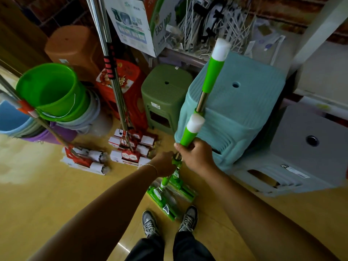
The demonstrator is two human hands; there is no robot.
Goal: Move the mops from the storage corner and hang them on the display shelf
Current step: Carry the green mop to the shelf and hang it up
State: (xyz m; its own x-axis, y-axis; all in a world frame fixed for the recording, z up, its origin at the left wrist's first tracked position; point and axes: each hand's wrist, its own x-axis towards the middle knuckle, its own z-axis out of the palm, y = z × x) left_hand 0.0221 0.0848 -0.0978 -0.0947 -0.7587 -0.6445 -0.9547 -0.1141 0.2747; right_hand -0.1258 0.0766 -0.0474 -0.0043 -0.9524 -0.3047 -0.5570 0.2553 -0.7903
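Both hands point(195, 157) gripping green plastic, chrome-shafted mops point(190, 135).

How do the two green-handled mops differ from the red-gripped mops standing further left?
The green-handled mops have green grips with white end caps; the red-gripped mops have a red and black grip on bare metal poles. The green ones are gripped by the left hand and right hand; nobody touches the red ones. The green heads are in green packaging, the red ones in red and white. All have shiny metal poles, heads on the floor.
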